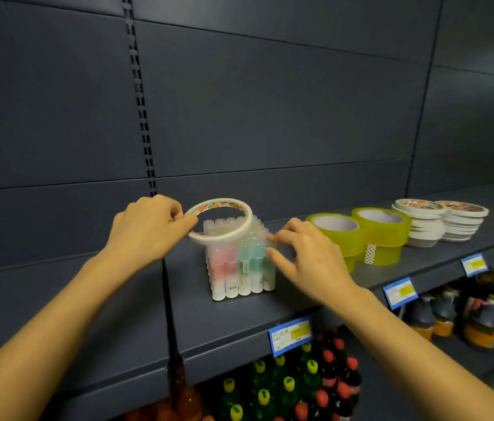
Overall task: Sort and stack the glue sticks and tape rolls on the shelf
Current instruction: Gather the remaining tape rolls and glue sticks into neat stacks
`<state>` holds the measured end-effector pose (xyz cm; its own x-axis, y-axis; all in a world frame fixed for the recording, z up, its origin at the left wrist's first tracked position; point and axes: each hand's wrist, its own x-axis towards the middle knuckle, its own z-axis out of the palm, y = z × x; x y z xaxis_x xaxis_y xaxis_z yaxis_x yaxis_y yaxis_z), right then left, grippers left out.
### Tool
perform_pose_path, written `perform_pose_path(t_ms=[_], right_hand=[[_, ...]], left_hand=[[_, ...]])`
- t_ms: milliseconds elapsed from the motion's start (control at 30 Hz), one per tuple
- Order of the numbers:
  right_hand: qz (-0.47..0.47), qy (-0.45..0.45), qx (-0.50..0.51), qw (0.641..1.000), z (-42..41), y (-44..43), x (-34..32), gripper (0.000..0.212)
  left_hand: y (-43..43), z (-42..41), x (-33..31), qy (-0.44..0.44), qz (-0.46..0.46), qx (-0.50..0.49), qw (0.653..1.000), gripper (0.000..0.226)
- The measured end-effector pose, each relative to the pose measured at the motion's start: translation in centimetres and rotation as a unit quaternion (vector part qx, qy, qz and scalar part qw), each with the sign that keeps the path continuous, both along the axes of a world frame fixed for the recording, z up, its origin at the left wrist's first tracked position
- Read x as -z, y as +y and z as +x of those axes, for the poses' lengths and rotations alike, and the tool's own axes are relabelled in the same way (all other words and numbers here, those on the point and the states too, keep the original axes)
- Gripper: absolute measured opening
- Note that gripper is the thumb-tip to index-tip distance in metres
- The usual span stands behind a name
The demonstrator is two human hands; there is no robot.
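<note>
- Tape sorting looked to be the step in hand: the left hand (148, 229) pinched a thin white tape roll (218, 238) by its rim, thumb and curled fingers clamped on the near edge, holding it tilted over the caps of the glue stick pack (239, 268).
- I could not tell whether the roll touched the caps or hung just above them.
- The right hand (309, 259) was unclenched, its fingertips (273, 238) laid against the pack's right side, seemingly to steady it.
- The pack stood upright on the dark shelf (118, 299), a tight square block of frosted plastic tubes tinted pink and green, with rounded translucent caps.
- To the right stood two glossy yellow-green tape rolls (382, 232), each set on another; beyond them, two stacks of flat white tape rolls (427, 223) with printed cores.
- Next move, as I judged it: carry the narrow, light ring past the yellow-green rolls and lay it flat and centred on a white stack, since the thin hoop could slide off easily.
</note>
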<state>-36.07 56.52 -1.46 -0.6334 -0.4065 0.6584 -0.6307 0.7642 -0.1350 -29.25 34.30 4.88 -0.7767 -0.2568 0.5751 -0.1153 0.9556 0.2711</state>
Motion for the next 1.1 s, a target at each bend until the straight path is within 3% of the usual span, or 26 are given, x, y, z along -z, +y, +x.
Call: perform_pose_path(t_ms=[200,367,733,1100], right_hand=[[0.045,-0.064,-0.094,0.993,-0.9,4.6,-0.1,0.048],[0.074,-0.104,-0.108,0.986,-2.2,14.0,-0.6,0.023],[0.058,-0.178,-0.039,0.982,-6.5,34.0,-1.1,0.004],[-0.027,-0.211,-0.023,0.977,-11.9,44.3,0.3,0.004]], left_hand=[[5.9,-1.8,-0.5,0.026,0.014,-0.02,0.999,0.037],[14.0,-4.4,-0.3,0.03,0.033,-0.001,0.999,0.039],[33.1,-13.1,-0.1,-0.004,0.03,0.062,0.998,0.042],[43.9,-23.1,1.0,-0.044,-0.012,0.046,0.998,0.032]])
